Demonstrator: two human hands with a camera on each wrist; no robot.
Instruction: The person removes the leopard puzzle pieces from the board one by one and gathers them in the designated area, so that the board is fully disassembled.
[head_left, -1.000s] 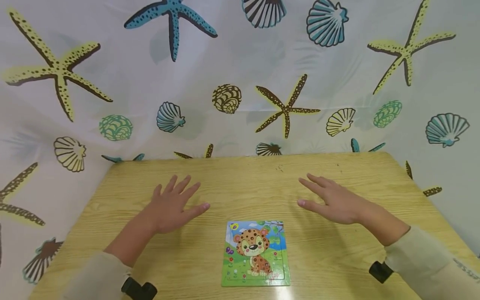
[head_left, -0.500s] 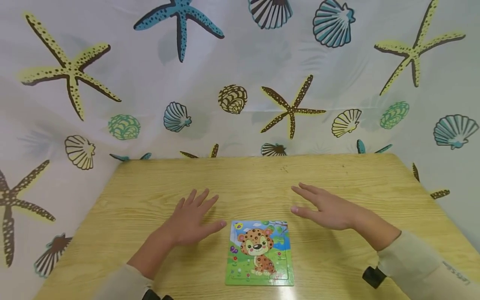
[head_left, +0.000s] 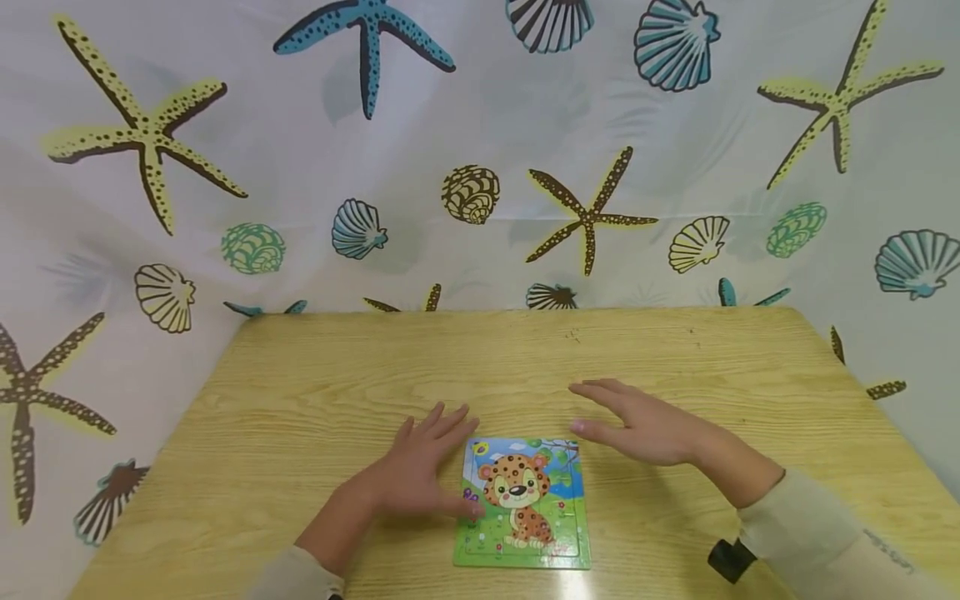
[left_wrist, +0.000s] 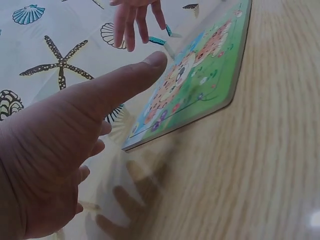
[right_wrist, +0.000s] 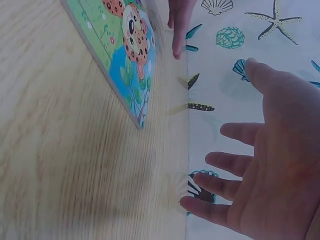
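Note:
A square jigsaw puzzle (head_left: 525,504) with a cartoon leopard on a green and blue meadow lies flat on the wooden table, its picture fully assembled. My left hand (head_left: 423,475) hovers at the puzzle's left side, fingers spread, its thumb overlapping the left edge in the head view. In the left wrist view that thumb (left_wrist: 125,82) points across the puzzle (left_wrist: 185,80). To the right of the puzzle's upper corner is my right hand (head_left: 645,423), fingers extended and holding nothing. The right wrist view has this hand (right_wrist: 280,160) apart from the puzzle (right_wrist: 120,45).
The wood-grain table (head_left: 337,358) reaches back to a white cloth (head_left: 405,258) printed with starfish and shells, which hangs behind it and along both sides. A black wrist-camera mount (head_left: 731,560) sits under the right sleeve (head_left: 810,517).
My left hand has moved right and nearer, from beside the puzzle to over its left edge. The right hand has come slightly left and down toward it. The puzzle stays on the table.

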